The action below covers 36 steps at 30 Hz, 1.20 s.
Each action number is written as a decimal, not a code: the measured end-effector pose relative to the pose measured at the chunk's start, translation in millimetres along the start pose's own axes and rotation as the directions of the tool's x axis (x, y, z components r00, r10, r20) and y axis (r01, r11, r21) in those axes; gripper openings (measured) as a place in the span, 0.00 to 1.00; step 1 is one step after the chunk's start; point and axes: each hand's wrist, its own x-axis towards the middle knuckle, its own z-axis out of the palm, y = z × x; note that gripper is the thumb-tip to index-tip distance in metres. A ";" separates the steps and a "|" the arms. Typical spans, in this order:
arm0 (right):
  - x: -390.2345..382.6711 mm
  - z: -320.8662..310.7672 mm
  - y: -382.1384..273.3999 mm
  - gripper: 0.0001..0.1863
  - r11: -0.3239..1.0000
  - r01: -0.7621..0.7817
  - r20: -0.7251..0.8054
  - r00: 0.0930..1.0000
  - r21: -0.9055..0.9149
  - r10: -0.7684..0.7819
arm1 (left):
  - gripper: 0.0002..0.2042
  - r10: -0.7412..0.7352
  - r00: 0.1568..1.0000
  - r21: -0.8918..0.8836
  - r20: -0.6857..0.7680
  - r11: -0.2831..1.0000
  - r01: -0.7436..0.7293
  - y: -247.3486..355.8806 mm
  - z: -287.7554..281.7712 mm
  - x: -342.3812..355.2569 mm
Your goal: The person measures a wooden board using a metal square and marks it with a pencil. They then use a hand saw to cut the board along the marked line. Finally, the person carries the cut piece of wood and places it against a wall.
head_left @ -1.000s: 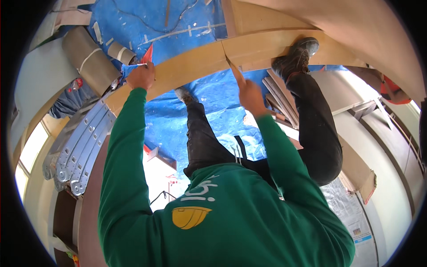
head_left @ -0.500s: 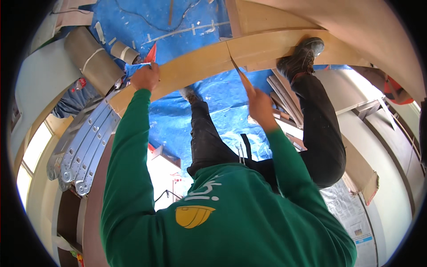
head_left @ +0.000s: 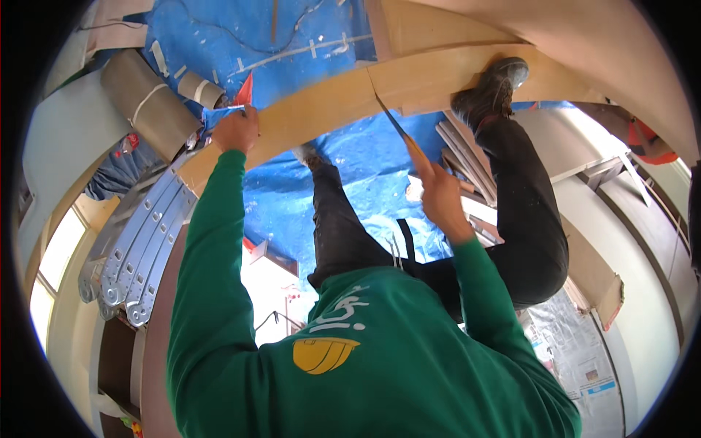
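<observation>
A long tan board (head_left: 314, 98) runs across the upper part of the head view, curved by the lens. My left hand (head_left: 234, 133) is closed on its left stretch, beside a small blue-and-red item (head_left: 241, 91). My right hand (head_left: 442, 193) grips the orange-brown handle of a hand saw (head_left: 394, 122), whose thin dark blade reaches up to a narrow cut line in the board. My right boot (head_left: 489, 95) rests on the board right of the cut, and my left foot (head_left: 314, 160) is partly under it.
Blue tarp (head_left: 292, 204) covers the floor. Rolled brown material (head_left: 135, 106) lies upper left, above folded metal ladder-like sections (head_left: 142, 248). Stacked planks (head_left: 464, 160) lie beyond my right hand, with large pale panels (head_left: 635, 277) at the right and a cable on the tarp above.
My right hand has moved steadily down and right, drawing the saw back along the cut line. My left hand and right boot stay on the board.
</observation>
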 end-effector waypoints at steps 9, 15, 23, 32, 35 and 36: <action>41.4 15.3 11.7 0.16 0.991 0.055 -0.005 0.998 -0.123 -0.056 | 0.32 -0.011 0.999 0.011 0.037 1.000 0.011 -1.5 1.0 -9.4; -20.5 -11.4 -6.6 0.16 0.974 -0.180 0.033 0.984 0.139 0.177 | 0.33 -0.027 0.999 0.020 0.047 0.999 0.026 -1.1 1.5 -4.3; 104.1 46.9 -4.3 0.15 0.975 -0.216 0.008 0.976 0.052 0.216 | 0.33 0.032 0.999 0.032 0.016 0.999 -0.032 4.7 -11.8 -14.1; 1.9 -36.0 -30.2 0.22 0.980 -0.138 0.026 0.990 0.146 0.135 | 0.33 0.001 1.000 0.021 -0.026 1.000 0.000 0.2 2.7 -12.2; 102.0 74.5 49.5 0.18 0.965 0.100 0.073 0.994 -0.243 -0.085 | 0.35 0.038 0.999 -0.002 -0.010 0.999 -0.038 13.2 -4.0 3.7; 108.4 78.4 29.6 0.16 0.992 -0.086 0.030 0.996 -0.088 0.089 | 0.35 0.041 0.999 -0.008 0.021 0.999 -0.041 7.1 -4.0 -5.1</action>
